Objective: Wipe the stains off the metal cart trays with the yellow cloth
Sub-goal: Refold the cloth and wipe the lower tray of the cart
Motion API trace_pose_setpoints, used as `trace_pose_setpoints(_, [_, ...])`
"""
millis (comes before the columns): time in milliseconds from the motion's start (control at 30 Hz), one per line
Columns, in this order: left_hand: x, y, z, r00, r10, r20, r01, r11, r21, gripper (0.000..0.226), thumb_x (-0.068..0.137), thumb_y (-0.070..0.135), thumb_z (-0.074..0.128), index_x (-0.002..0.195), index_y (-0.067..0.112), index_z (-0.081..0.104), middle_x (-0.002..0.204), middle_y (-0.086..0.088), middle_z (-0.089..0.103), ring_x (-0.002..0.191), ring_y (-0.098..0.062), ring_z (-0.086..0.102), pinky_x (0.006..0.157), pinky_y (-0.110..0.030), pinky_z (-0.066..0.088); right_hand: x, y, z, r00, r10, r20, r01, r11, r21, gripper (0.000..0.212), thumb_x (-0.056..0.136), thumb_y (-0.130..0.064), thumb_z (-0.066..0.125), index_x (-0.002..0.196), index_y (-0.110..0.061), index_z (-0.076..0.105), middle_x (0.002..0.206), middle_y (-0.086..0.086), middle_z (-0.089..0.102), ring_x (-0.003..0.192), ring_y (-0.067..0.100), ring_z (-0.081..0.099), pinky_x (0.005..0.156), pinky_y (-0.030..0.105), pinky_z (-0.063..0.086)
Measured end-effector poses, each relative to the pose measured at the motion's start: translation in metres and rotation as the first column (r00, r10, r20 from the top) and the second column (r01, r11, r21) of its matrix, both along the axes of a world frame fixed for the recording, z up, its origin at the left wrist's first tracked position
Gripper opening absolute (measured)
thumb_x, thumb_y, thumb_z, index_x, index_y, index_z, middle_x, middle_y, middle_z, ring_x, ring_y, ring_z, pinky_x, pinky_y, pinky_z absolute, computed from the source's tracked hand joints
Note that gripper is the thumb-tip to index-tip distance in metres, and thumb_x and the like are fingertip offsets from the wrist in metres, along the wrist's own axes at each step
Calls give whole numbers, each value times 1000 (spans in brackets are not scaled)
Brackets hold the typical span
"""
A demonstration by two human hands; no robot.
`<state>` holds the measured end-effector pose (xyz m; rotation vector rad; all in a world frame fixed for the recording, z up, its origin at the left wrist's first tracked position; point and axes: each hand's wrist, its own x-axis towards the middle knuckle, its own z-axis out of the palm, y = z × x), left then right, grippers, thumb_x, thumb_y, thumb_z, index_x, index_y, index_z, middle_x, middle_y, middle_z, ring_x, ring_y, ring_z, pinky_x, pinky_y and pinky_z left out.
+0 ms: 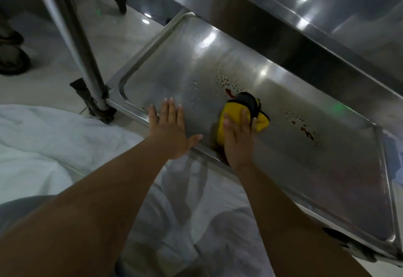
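On the lower cart tray (165, 67), near its front rim, I am pressing the yellow cloth (226, 122) under my right hand (238, 143), fingers curling over the wad. My left hand (172, 130) is lying flat and spread, bracing on the left of the rim, holding nothing. Red stains (227, 79) are sitting just beyond the cloth, more spots (305, 129) to the right. I judge firm, overlapping strokes outward are working best, refolding to a clean face.

I can read no text, label, brand or number anywhere in my view. The lower tray (283, 146) and the yellow cloth (231, 122) both show plain, unmarked surfaces.
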<state>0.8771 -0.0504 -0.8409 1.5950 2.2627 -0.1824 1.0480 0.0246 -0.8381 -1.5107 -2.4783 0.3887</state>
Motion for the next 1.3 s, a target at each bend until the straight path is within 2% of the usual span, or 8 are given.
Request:
trace_pose_setpoints(67, [-2,-4,-3,1000,-2,12,1,998,60,90,90,70,7,150,6,-13,158,-19,-18,145,-31,-20,115,-55,-11,-37,5,1,987,145,62,-150,985,83,41,98,-26,36,134,-16,54,149,19,36,141,43,23,114,60,15])
trace_pose_setpoints(167, [-19,-3,-5,994,-66,83,55,989,134,78,96,60,16,152,10,-7,160,-12,-12,147,-26,-13,119,-45,-5,-59,1,1,974,202,103,-194,977,-83,55,93,-37,38,147,-34,30,160,3,13,147,28,6,117,50,11])
trace_pose_setpoints(300, [-72,-16,-5,998,64,-21,-59,982,178,104,82,82,15,148,9,-19,157,-14,-20,146,-28,-17,117,-47,-8,1,2,13,977,212,-12,-212,972,-105,63,83,-42,34,144,-27,36,157,4,23,144,29,18,112,46,27])
trace_pose_setpoints(500, [-98,-20,-7,996,83,-16,-81,992,94,135,50,98,-9,147,5,-19,156,-23,-19,143,-35,-22,110,-47,-15,32,12,2,990,-137,-41,127,976,-179,56,94,-25,39,149,-23,25,160,3,9,146,28,4,117,50,13])
trace_pose_setpoints(633, [-99,-19,-5,997,75,-13,-74,996,40,148,35,101,-9,146,3,-21,154,-23,-24,141,-36,-27,114,-52,-15,-55,23,3,994,29,108,-18,994,-106,64,89,-38,17,151,-21,20,159,11,7,146,33,2,118,46,5])
trace_pose_setpoints(833, [-97,-18,-9,994,109,-1,-109,991,83,154,30,102,-8,147,3,-18,158,-19,-19,144,-32,-22,115,-51,-13,-204,13,-1,946,322,45,-314,940,-131,53,94,-52,40,145,-44,27,159,-2,15,146,30,4,116,50,14])
trace_pose_setpoints(967, [-96,-18,-10,993,116,16,-117,987,111,153,34,103,-2,146,1,-19,158,-19,-18,145,-32,-20,115,-50,-13,-176,22,-5,941,340,2,-338,937,-87,52,95,-44,44,145,-41,29,157,-3,19,145,28,11,113,52,21])
trace_pose_setpoints(1300, [-91,-9,7,992,122,-18,-122,991,-49,149,49,101,24,147,-3,-16,155,-26,-18,143,-39,-21,113,-56,-9,-13,21,-6,945,-313,96,320,945,-65,51,99,-30,39,149,-28,27,159,4,15,145,27,10,118,44,12])
